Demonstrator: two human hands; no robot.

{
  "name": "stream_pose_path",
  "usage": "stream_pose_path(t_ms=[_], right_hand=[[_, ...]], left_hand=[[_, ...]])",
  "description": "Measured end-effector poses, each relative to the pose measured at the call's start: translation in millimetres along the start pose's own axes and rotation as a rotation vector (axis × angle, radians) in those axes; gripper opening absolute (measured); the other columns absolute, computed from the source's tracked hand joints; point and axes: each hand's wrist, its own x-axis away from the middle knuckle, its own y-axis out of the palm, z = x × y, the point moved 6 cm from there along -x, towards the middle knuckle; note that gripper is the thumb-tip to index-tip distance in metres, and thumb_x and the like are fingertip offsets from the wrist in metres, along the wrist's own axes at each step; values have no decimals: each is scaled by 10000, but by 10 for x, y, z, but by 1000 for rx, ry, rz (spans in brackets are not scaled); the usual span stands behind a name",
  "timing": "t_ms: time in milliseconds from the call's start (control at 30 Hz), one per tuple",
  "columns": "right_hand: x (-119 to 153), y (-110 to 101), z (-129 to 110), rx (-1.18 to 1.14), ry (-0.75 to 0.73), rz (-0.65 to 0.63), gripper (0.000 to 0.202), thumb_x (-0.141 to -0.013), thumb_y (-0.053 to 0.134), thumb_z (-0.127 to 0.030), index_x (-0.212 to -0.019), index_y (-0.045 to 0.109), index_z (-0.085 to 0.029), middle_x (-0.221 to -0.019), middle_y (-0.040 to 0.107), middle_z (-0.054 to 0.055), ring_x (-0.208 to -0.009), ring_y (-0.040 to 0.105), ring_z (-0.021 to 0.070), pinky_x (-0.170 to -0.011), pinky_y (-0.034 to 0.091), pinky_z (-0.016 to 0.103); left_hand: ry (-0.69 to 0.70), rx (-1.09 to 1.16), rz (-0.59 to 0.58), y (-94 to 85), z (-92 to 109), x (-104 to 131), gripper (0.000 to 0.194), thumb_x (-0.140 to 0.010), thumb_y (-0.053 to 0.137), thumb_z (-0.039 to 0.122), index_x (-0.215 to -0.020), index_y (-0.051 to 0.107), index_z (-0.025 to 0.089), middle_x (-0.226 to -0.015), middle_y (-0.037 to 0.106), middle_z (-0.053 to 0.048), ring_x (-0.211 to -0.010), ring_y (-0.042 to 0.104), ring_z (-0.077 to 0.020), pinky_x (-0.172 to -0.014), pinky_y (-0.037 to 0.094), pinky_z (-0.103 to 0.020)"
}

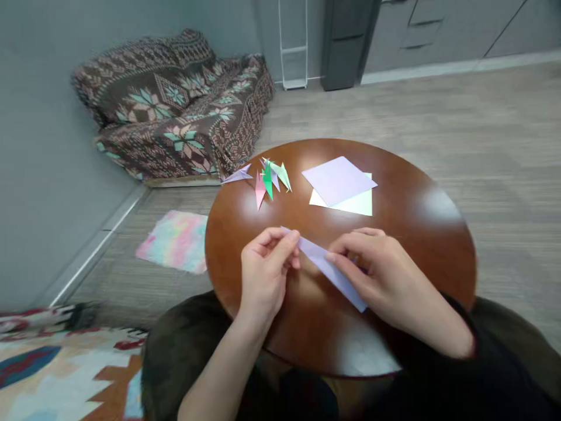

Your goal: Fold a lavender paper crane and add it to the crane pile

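Between my hands is a folded sheet of lavender origami paper (333, 273), long and narrow, slanting from upper left to lower right just over the table. My left hand (268, 264) pinches its upper left end between thumb and fingers. Around the middle of its upper edge, my right hand (372, 266) grips it with thumb and index finger; part of the paper is hidden behind that hand. Beyond my hands, flat lavender paper (339, 180) lies over pale green paper (360, 203). Several folded paper figures, among them a green one (267, 181) and a pink one (260, 190), sit at the far left.
The round brown wooden table (236, 234) stands before me. Past it on the left is a sofa (175, 111) under a patterned cover. A fluffy pastel mat (173, 241) lies on the floor left of the table. Grey cabinets (421, 35) line the back wall.
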Motion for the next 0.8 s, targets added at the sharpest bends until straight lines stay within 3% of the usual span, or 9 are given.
stream_pose_path(t_ms=[133,267,333,433,533,800], right_hand=[[1,8,-13,-5,-8,-3,185,-949,563,-144,-799,649,-207,-758,715,-36,-705,630,151,-870,342,344],[-2,10,11,-3,12,-25,189,-947,565,-145,-791,652,-208,-755,712,-38,-694,620,149,-845,349,336],[-9,-3,29,-26,30,-15,195,-951,562,-154,-787,655,-205,-774,717,-32,-711,623,151,-828,360,325],[-22,-30,46,-62,59,15,195,-953,570,-184,-783,664,-201,-783,717,-21,-737,622,158,-798,376,309],[-28,-46,38,-83,64,25,198,-947,579,-195,-771,670,-199,-767,719,-17,-724,621,159,-773,386,298],[-27,-35,64,-132,130,-27,238,-956,558,-243,-746,660,-193,-744,713,-3,-680,600,155,-704,400,290]], left_hand=[[18,17,40,-28,42,-29,106,-721,836,173,-743,749,118,-626,614,3,-538,532,-32,-483,404,-112],[73,93,168,-186,201,-126,147,-667,860,167,-717,734,110,-709,637,-10,-593,551,-33,-468,391,-93],[91,103,175,-213,243,-145,161,-671,858,184,-717,720,115,-729,630,-3,-593,545,-33,-449,382,-94],[-33,1,-15,-71,118,-93,175,-756,815,269,-803,726,126,-737,634,-9,-593,552,-61,-441,400,-129],[-157,-168,-219,93,-77,34,218,-797,790,283,-722,660,125,-598,578,19,-482,495,-54,-426,380,-155],[-118,-352,-293,142,-83,69,305,-829,762,317,-650,603,129,-542,577,29,-438,490,-52,-441,371,-166]])
